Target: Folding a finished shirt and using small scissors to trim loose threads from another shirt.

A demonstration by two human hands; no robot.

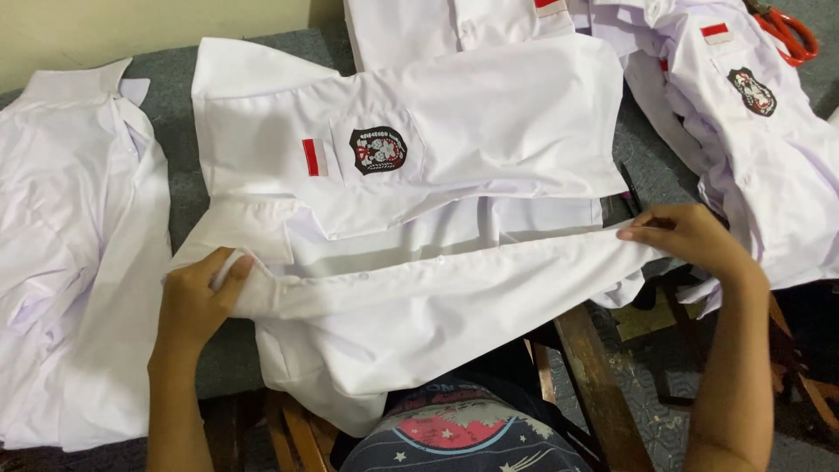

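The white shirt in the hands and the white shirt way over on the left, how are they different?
The white shirt in the hands lies spread flat, gripped by the left hand and right hand; the shirt on the left lies rumpled and untouched. The held shirt shows a dark badge and red-white patch; the left one shows neither. Both are white.

I see a grey table against a pale yellow wall (evenly lit), with wooden slats below its edge.
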